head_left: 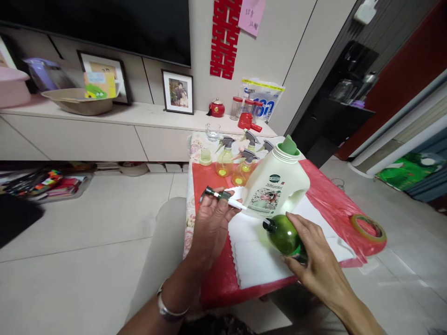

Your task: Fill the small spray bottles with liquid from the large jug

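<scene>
Between the fingers of my left hand lies a pump dispenser top, dark at the head with a white tube pointing right. My right hand is wrapped round a green pump bottle, whose black neck tilts to the left over the white cloth. Just behind both hands stands a big cream detergent jug, its cap off and its green spout showing. A pale green cap rests left of several yellow spray bottles with grey triggers.
Red plastic sheeting covers the small table, and a roll of tape lies at its right edge. Behind are a glass cup, a red scoop-like thing and red-lidded jars. A long cabinet runs along the wall.
</scene>
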Demonstrator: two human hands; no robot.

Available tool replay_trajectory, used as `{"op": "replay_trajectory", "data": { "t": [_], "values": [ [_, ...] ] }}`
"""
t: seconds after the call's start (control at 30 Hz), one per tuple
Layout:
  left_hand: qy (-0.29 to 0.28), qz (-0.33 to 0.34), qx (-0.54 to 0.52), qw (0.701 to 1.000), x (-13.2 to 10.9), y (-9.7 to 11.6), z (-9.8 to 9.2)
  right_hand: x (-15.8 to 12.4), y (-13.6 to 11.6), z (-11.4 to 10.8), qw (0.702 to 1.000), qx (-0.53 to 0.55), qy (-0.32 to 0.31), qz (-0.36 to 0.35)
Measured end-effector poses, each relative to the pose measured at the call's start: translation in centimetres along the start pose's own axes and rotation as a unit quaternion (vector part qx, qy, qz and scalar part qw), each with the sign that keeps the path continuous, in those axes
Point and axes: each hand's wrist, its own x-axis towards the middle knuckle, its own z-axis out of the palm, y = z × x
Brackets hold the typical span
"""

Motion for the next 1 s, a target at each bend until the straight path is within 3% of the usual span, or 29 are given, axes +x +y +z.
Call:
{"op": "replay_trajectory", "data": {
  "t": [0.13,0.43,0.7,1.0],
  "values": [
    [0.006,0.007,0.008,1.0,0.1,0.3,0.1,-0.2,-0.1,0.2,1.0,0.012,0.005,0.006],
    [-0.049,-0.047,0.045,0.997,-1.6,-2.7,0.6,0.2,-2.1,0.5,0.999,0.05,0.009,0.002],
    [-0.071,-0.07,0.039,0.994,-1.6,-2.6,0.3,-0.4,-2.2,1.2,0.996,0.073,0.008,0.043],
    [-0.113,-0.09,0.083,0.986,-1.7,-4.0,-0.8,0.3,-2.8,1.4,0.994,0.093,0.048,-0.015]
  ]
}}
